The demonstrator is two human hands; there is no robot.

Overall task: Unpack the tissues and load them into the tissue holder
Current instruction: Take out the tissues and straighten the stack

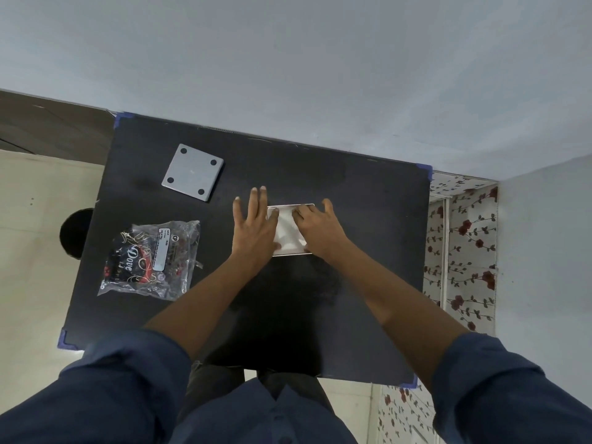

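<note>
A white tissue holder [290, 207] with white tissues [286, 230] in it sits near the middle of the black table [368, 251]. My left hand [254, 230] lies flat over its left side, fingers spread. On the holder's right side my right hand [315, 229] rests, with its fingers curled down onto the tissues. The grey square lid [192, 171], with black pads at its corners, lies at the back left. A clear plastic tissue wrapper [150, 261] with black and red print lies crumpled at the left.
The table stands against a pale wall [320, 75]. Blue tape marks its corners [424, 169]. A floral-patterned surface [461, 251] is to the right and a round black object [75, 233] is on the floor at the left.
</note>
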